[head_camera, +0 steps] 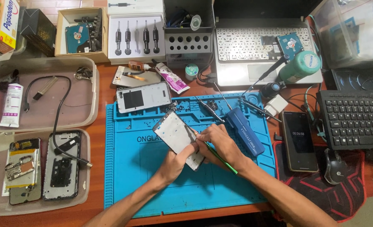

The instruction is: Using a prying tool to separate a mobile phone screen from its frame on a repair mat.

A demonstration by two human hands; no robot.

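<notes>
Covering the middle of the desk, the blue mat gives the only bare room, mostly in its near half toward the person; its far edge carries loose screws and small tools. Beyond it sits the laptop, to the right a black keyboard, and to the left two clear trays of phone parts, so a wide sweep either way would likely hit something.

The phone frame is tilted above the mat's centre, held off the surface. The left hand grips its near corner, thumb over the face and fingers curled under. The right hand is closed around a thin green tool, its tip at the frame's right edge.

Risks, as I judge them: too much leverage at that edge could bend or crack the frame; a slip could drive the tip into the left thumb (it lies close by). A jolt might knock the blue case just beside the right hand, or the dark phone further right. Screws could scatter if brushed.
</notes>
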